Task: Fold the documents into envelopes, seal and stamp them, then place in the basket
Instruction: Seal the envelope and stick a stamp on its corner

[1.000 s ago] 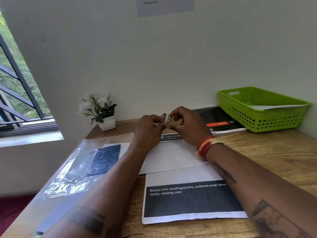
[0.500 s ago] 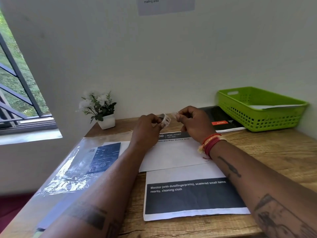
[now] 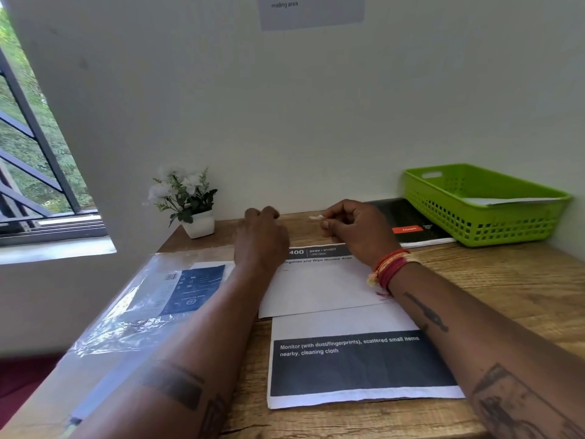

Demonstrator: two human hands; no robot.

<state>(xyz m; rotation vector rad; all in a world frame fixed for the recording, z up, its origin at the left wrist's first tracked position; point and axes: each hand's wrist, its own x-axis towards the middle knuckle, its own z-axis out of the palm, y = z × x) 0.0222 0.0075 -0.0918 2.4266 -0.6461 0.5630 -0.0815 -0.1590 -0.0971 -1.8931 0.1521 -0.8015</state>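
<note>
Head view, only one. Step in hand looks like sealing: the right hand (image 3: 354, 231), centre frame, pinches a short pale strip of tape (image 3: 316, 217) between thumb and forefinger, the strip sticking out leftward from the fingertips (image 3: 326, 217). Left hand (image 3: 261, 239), just left of it, has fingers curled downward over the far desk; whether it grips anything I cannot tell, the knuckles hide the underside. The two hands are apart, with the strip's free end in the gap between them.

White envelope (image 3: 319, 289) lies flat at centre, below both hands and under the right wrist, its far edge overlapping a printed sheet headed "400". Strip is above and beyond the envelope, not touching it. Second printed document (image 3: 354, 362) lies lower centre, nearer the camera, unfolded.

Green basket (image 3: 481, 229) upper right, some paper already inside. Clear plastic sleeve (image 3: 152, 299) lower left; small potted plant (image 3: 190, 204) behind it.

Next move, I'd judge: bring the strip down onto the envelope flap and press it flat, sticky side down.
</note>
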